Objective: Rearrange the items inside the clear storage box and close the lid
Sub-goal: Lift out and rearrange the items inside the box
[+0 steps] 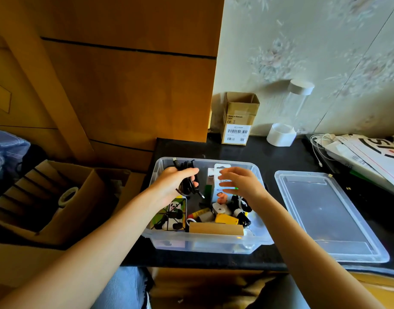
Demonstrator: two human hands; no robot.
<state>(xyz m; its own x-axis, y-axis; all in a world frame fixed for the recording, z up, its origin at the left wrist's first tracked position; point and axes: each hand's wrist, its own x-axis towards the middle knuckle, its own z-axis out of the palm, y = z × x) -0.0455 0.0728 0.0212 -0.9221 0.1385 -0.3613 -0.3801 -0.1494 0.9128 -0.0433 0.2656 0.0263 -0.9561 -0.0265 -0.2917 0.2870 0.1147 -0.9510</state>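
Observation:
The clear storage box stands open on the black tabletop, full of small items. My left hand grips a coiled black cable above the box's left half. My right hand hovers with fingers spread over a white blister pack standing at the back of the box, and it holds nothing. Inside lie a panda card, a cardboard piece, a yellow part and black cords. The clear lid lies flat on the table to the right of the box.
A small cardboard box, a white cup and a clear cylinder stand at the back by the wall. Papers and white cables are piled at the far right. An open carton with a tape roll sits left, below table level.

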